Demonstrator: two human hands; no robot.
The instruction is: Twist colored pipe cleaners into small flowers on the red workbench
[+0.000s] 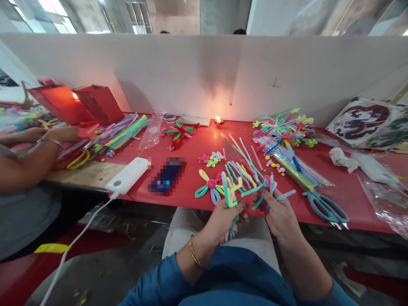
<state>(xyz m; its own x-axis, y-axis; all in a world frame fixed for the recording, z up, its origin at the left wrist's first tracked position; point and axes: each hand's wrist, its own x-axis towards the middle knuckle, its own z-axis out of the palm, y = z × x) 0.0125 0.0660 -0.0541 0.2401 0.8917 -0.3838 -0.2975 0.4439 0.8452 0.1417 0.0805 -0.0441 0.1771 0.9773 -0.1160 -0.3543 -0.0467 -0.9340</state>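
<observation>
My left hand, with a gold bracelet at the wrist, is closed round a bundle of bent pipe cleaners in yellow, teal and pink. Close beside it on the right, my right hand pinches several more pipe cleaners, teal, pink and blue. Both hands are above my lap at the table's front edge. Just behind my left hand lies a pipe-cleaner flower with a pink centre. Bent and straight pipe cleaners are spread on the red table beyond the hands.
Scissors lie at the right front edge. A lit candle burns by the white partition. A phone and a white power bank with a cable are on the left. Another person's arms work at far left.
</observation>
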